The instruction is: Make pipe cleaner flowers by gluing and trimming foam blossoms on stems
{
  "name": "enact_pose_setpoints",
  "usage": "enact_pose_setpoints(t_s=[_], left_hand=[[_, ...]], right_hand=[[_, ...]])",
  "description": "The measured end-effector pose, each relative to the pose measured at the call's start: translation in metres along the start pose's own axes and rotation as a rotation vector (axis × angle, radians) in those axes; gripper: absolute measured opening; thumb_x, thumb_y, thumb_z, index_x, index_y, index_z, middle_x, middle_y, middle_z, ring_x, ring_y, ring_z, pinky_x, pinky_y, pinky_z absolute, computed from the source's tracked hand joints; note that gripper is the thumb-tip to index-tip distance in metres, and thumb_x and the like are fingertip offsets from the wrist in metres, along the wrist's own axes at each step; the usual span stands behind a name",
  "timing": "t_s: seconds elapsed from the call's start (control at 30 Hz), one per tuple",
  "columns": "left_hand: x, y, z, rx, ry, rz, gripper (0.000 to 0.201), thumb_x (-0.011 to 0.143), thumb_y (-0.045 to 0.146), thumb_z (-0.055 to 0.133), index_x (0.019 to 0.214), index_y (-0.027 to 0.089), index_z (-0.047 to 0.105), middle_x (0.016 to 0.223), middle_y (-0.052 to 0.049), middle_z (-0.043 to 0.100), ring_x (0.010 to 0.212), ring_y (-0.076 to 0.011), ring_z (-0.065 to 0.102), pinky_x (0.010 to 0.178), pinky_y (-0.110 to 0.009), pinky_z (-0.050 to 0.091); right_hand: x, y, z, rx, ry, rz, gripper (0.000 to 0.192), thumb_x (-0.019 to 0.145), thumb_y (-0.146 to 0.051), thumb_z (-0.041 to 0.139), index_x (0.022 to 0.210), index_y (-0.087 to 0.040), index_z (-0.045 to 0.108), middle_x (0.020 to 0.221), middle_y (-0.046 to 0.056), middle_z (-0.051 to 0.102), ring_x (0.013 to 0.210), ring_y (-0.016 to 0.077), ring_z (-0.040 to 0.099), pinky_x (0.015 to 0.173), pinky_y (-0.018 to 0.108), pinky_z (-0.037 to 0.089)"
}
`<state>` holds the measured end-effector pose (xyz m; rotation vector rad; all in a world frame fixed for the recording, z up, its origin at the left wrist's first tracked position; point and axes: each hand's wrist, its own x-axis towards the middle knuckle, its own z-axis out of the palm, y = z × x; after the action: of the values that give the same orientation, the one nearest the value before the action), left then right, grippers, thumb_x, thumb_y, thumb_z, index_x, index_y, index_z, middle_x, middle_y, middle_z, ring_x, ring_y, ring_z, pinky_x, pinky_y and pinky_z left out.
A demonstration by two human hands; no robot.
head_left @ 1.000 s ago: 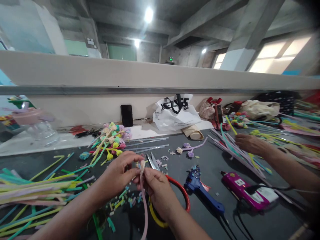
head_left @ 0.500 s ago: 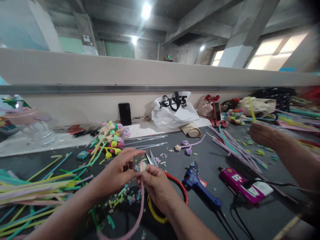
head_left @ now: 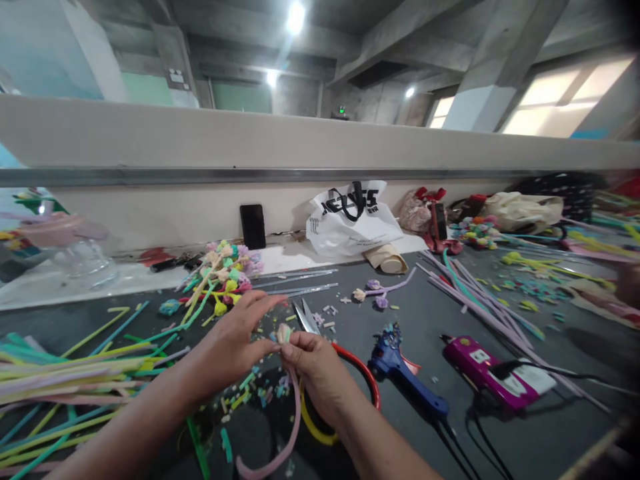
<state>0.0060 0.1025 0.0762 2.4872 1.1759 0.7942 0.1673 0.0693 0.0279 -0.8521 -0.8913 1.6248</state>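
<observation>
I see the dark, matte table (head_left: pixel 500 440) strewn with fuzzy pipe cleaners, a loose sheaf (head_left: pixel 65 380) along its left edge. Near the front edge lie scissors (head_left: pixel 345 373) with looped red and yellow handles. My left hand (head_left: pixel 231 340) and right hand (head_left: pixel 313 367) pinch a soft pink pipe cleaner (head_left: pixel 287 427), its tip coiled into a small bud.

The white plastic bag (head_left: pixel 350 223) leaning against the wall at the back of the surface (head_left: pixel 500 427) carries large black lettering, but folds and its handles break it up, so no word reads surely. The white label on the pink glue gun (head_left: pixel 493 380) is too small to read.
</observation>
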Motion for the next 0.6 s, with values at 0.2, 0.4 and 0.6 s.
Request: enact_pose_setpoints(t_s=[0.2,0.4,0.6], left_hand=[[-0.003,0.007,-0.008,0.038,0.045,0.115,0.029,0.080,0.016,0.052,0.108,0.021,0.057,0.107,-0.007,0.052,0.099,-0.0183,0.052,0.085,-0.032,0.044],[-0.004,0.010,0.002,0.201,0.080,0.254,0.024,0.084,0.014,0.043,0.099,0.018,0.061,0.096,-0.009,0.057,0.090,-0.0188,0.054,0.078,-0.032,0.046],[-0.004,0.014,0.004,0.325,0.065,0.334,0.031,0.081,0.010,0.041,0.106,0.014,0.059,0.094,-0.011,0.058,0.086,-0.0218,0.054,0.075,-0.036,0.047]], right_hand=[[0.001,0.000,0.004,-0.274,0.138,-0.138,0.021,0.065,-0.031,0.064,0.059,-0.015,0.051,0.052,-0.006,0.042,0.050,0.0081,0.033,0.050,0.021,0.025],[-0.001,-0.001,0.003,-0.574,0.220,-0.245,0.017,0.072,-0.030,0.053,0.063,-0.016,0.051,0.056,-0.004,0.042,0.054,0.0108,0.037,0.051,0.022,0.029],[-0.001,-0.002,0.002,-0.572,0.257,-0.230,0.020,0.073,-0.032,0.052,0.061,-0.017,0.048,0.053,-0.006,0.039,0.050,0.0093,0.035,0.047,0.020,0.029]])
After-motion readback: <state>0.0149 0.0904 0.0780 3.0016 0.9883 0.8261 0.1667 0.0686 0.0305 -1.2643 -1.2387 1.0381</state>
